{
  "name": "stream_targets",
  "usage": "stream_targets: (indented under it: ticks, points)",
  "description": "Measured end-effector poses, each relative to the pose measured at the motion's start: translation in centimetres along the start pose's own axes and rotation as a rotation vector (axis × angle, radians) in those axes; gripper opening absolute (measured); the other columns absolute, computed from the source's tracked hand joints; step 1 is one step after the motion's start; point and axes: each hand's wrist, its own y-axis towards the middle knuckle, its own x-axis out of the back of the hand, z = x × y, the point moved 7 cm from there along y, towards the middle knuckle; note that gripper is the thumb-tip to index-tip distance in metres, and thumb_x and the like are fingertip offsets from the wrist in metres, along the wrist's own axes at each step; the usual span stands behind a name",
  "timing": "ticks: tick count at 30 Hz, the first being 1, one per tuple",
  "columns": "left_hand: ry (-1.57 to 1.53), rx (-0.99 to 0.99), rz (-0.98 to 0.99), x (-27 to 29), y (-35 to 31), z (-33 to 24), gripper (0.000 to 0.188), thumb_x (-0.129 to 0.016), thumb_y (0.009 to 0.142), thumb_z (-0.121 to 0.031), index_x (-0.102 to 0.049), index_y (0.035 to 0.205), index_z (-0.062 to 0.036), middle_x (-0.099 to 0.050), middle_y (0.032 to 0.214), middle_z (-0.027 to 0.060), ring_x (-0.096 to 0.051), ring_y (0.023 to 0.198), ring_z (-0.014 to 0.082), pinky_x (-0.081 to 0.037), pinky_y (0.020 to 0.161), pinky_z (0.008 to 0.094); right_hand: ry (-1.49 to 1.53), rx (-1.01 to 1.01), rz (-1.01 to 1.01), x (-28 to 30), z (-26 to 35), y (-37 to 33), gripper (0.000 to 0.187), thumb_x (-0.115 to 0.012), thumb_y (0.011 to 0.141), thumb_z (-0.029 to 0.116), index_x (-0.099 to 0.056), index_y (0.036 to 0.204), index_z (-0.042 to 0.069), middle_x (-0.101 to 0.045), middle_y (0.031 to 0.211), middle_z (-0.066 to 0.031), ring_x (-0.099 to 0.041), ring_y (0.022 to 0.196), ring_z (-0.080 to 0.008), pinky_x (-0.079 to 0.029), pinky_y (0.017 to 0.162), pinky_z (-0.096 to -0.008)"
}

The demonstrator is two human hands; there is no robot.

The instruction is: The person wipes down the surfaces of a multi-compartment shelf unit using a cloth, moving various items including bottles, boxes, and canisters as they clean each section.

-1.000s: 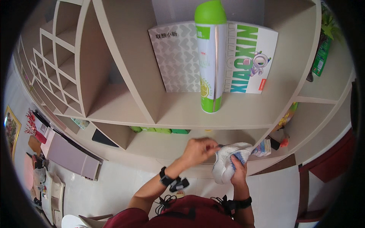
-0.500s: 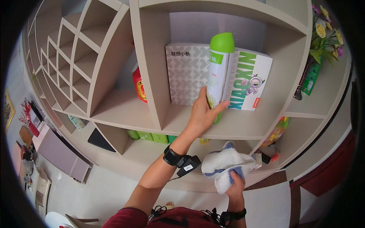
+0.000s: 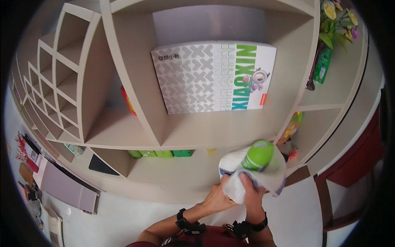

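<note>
A spray can with a green cap is held low in front of the shelf unit, its body mostly covered by a white cloth with blue stripes. My left hand is closed around the can's lower part, partly hidden by the cloth. With its thumb along the near side, my right hand grips the cloth and presses it against the can. The cloth spreads out behind and beside the cap, and its right part is blurred.
A patterned white-and-grey box leans at the back of the middle compartment. Several green boxes stand on the lower shelf. Artificial flowers and a green carton are at the right. Lattice shelving curves along the left.
My left hand has taken the spray can off the shelf and brought it down to the cloth in my right hand. The cloth is now wrapped around the can. The view has shifted.
</note>
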Motion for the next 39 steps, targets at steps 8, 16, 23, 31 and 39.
stream_targets:
  ticks: [8, 16, 23, 31, 39]
  points:
    - [0.002, 0.262, 0.064, 0.9, -2.9, 3.5, 0.068, -0.071, 0.065, -0.024, -0.036, 0.118, 0.0011, -0.06, 0.084, 0.0247, -0.06, 0.073, 0.0402, -0.05, 0.067, 0.0436, 0.224, -0.089, -0.082, -1.0, -0.9, 2.3, 0.036, -0.068, 0.069, 0.003, -0.054, 0.102, 0.003, -0.058, 0.093, -0.0064, -0.055, 0.084, -0.0155, -0.045, 0.075, -0.027]
    - [-0.695, 0.412, 0.559, -0.8, -6.7, 4.6, 0.08, -0.074, 0.063, -0.011, -0.031, 0.131, -0.0029, -0.045, 0.12, 0.0061, -0.045, 0.105, 0.0155, -0.037, 0.09, 0.0276, 0.57, -0.495, 0.061, -0.8, -3.2, 0.6, 0.044, -0.047, 0.064, 0.016, -0.051, 0.105, 0.002, -0.058, 0.097, -0.0092, -0.055, 0.091, -0.0225, -0.045, 0.084, -0.0308]
    - [-0.504, 0.252, 0.334, -0.4, -5.8, 6.2, 0.066, -0.073, 0.066, -0.02, -0.038, 0.119, -0.0008, -0.058, 0.094, 0.0124, -0.055, 0.088, 0.0178, -0.044, 0.076, 0.0278, 0.822, -0.467, -0.047, -2.5, -6.0, 3.1, 0.032, -0.056, 0.076, 0.014, -0.054, 0.103, -0.003, -0.058, 0.095, -0.0108, -0.058, 0.085, -0.0209, -0.047, 0.077, -0.0307]
    - [0.087, 0.307, -0.136, 1.4, -5.2, 6.3, 0.067, -0.073, 0.063, -0.021, -0.038, 0.114, 0.0038, -0.062, 0.086, 0.0223, -0.061, 0.078, 0.0377, -0.051, 0.067, 0.0409, 0.037, -0.195, -0.076, -4.6, -5.8, -0.2, 0.021, -0.069, 0.072, 0.006, -0.058, 0.089, -0.001, -0.059, 0.081, -0.0048, -0.055, 0.072, -0.013, -0.045, 0.065, -0.0256]
    - [-0.347, 0.309, 0.13, 0.5, -5.3, 5.2, 0.064, -0.074, 0.062, -0.013, -0.043, 0.117, -0.0019, -0.062, 0.085, 0.0104, -0.061, 0.078, 0.0213, -0.048, 0.071, 0.0303, 0.535, -0.446, 0.011, -2.6, -5.6, 1.1, 0.041, -0.064, 0.067, 0.002, -0.053, 0.106, -0.001, -0.06, 0.092, -0.0095, -0.059, 0.085, -0.0205, -0.049, 0.076, -0.0321]
